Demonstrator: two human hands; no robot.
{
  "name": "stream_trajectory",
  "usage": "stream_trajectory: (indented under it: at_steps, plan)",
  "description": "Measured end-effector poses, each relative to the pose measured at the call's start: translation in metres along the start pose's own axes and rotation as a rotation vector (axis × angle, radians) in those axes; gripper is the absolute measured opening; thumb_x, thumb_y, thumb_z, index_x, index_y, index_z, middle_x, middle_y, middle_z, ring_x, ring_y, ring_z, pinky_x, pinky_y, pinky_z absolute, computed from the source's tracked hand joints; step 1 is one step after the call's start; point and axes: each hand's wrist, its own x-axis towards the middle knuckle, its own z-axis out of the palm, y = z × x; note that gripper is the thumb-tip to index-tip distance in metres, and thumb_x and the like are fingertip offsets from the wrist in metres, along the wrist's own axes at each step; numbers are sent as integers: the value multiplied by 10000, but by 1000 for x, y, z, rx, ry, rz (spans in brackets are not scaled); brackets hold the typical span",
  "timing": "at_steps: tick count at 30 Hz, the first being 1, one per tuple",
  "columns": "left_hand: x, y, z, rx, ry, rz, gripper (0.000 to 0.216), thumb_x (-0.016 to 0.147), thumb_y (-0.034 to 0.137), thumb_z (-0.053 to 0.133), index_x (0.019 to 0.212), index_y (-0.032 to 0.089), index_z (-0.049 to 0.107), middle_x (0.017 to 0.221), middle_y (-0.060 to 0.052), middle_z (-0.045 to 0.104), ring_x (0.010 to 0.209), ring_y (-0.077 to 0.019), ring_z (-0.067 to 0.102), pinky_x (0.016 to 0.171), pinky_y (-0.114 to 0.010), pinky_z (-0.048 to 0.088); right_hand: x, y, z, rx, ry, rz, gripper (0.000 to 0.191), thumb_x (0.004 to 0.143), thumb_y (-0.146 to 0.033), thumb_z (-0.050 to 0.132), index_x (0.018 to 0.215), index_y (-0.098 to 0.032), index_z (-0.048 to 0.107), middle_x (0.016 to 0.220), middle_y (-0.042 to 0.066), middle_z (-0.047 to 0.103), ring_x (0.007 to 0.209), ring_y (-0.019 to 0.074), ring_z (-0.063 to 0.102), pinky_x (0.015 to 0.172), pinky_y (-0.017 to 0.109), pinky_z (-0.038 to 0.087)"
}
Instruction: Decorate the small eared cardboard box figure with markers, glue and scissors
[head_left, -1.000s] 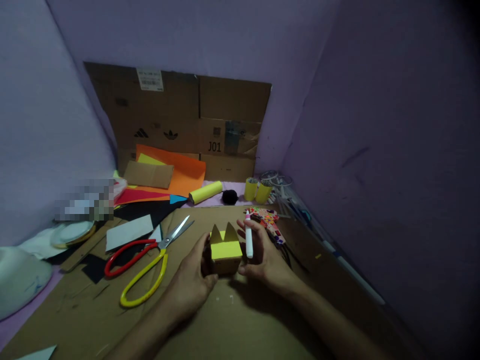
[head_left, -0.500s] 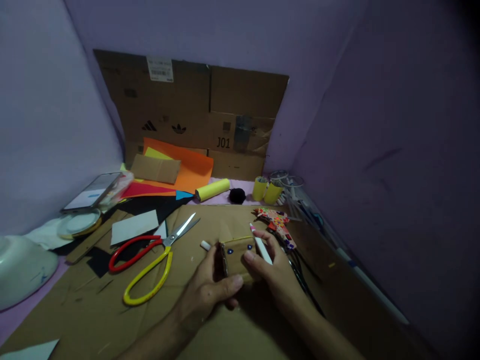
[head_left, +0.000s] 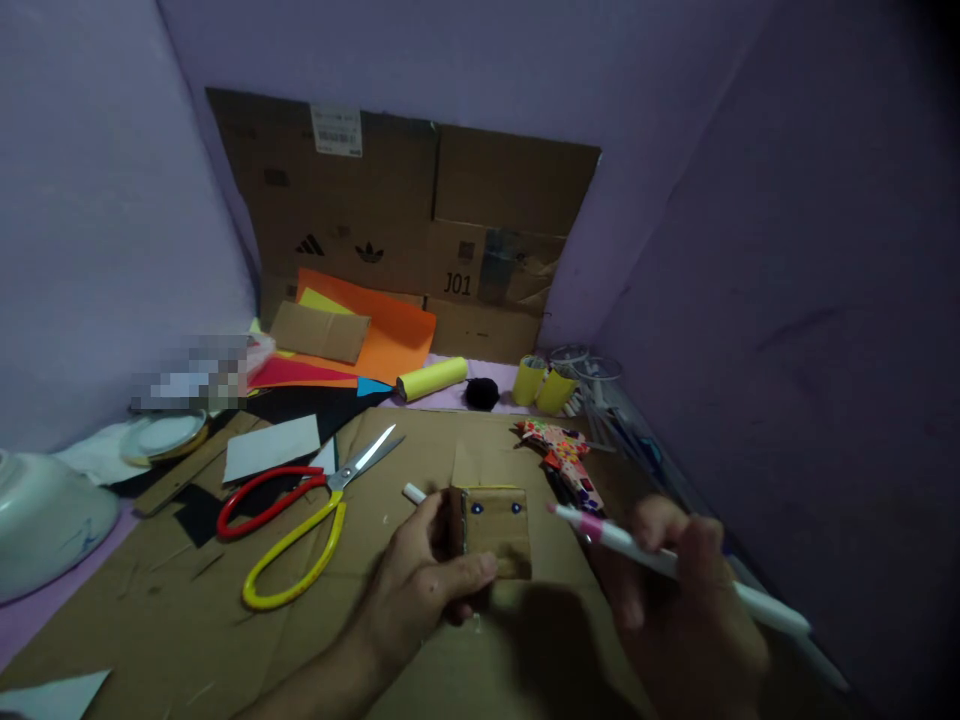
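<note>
A small cardboard box (head_left: 496,530) with two dark blue dots like eyes on its face is gripped in my left hand (head_left: 427,575), thumb across its lower front. To the right, my right hand (head_left: 694,590) holds a white marker (head_left: 637,550) with a pink band, its pink tip aimed left towards the box but apart from it. A white cap-like piece (head_left: 413,493) lies just left of the box. Behind my right hand lies a glue gun (head_left: 562,455) in a colourful flowered pattern, partly hidden.
Scissors (head_left: 330,510) with red and yellow handles lie open on the cardboard mat (head_left: 300,650). Behind are a yellow roll (head_left: 432,379), black yarn-like ball (head_left: 481,393), yellow tubes (head_left: 543,384) and orange paper (head_left: 401,340). A white bowl (head_left: 52,520) stands at left.
My right hand has moved right, away from the box, and the marker now lies slanted with its tip pointing left. My left hand still holds the box, its face more visible.
</note>
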Motion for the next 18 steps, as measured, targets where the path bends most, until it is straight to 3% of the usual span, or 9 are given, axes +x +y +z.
stream_trajectory:
  at_steps: [2, 5, 9, 13, 14, 16, 18]
  plan:
    - [0, 0, 1, 7, 3, 5, 611, 686, 311, 715, 1234, 182, 479, 920, -62, 667, 779, -208, 623, 447, -196, 460, -4, 4, 1, 47, -157, 88, 344, 834, -555, 571, 730, -232, 627, 436, -18, 593, 425, 114, 521, 468, 200, 432]
    - [-1, 2, 2, 10, 13, 23, 604, 681, 279, 719, 1234, 185, 496, 956, -65, 676, 850, -229, 632, 491, -203, 482, -8, 17, 4, 31, -251, 125, 234, 826, -473, 617, 868, -247, 660, 615, 6, 674, 563, 140, 598, 550, 225, 473]
    - [-1, 7, 3, 30, 1, 24, 564, 688, 275, 732, 1208, 180, 535, 997, -68, 683, 812, -213, 642, 542, -222, 498, -13, 35, 8, -103, -254, 48, 181, 819, -407, 649, 843, -231, 682, 604, -8, 639, 555, 122, 561, 517, 199, 430]
    - [-1, 13, 2, -14, -11, 83, 522, 680, 210, 737, 1173, 183, 567, 1050, -48, 678, 989, -211, 615, 835, -261, 502, -12, 44, 11, -218, -214, 22, 117, 778, -317, 714, 835, -229, 663, 660, -4, 664, 581, 131, 595, 532, 207, 456]
    - [-1, 14, 2, -6, -8, 70, 525, 680, 213, 731, 1177, 186, 561, 1042, -46, 677, 965, -206, 619, 787, -250, 516, -11, 45, 11, -216, -232, 25, 110, 787, -317, 705, 834, -229, 657, 660, -3, 670, 580, 138, 611, 532, 217, 470]
    - [0, 12, 2, 21, 1, 16, 551, 686, 253, 716, 1201, 190, 529, 996, -48, 672, 756, -168, 629, 543, -211, 505, -7, 45, 11, -197, -221, -7, 108, 825, -344, 656, 843, -238, 653, 652, -3, 678, 576, 158, 638, 535, 247, 499]
    - [1, 8, 2, 34, 10, -32, 589, 687, 292, 710, 1223, 193, 486, 969, -47, 659, 536, -103, 549, 377, -180, 402, -4, 43, 11, -251, -103, -116, 117, 851, -357, 620, 885, -252, 658, 692, 4, 697, 631, 182, 671, 606, 301, 535]
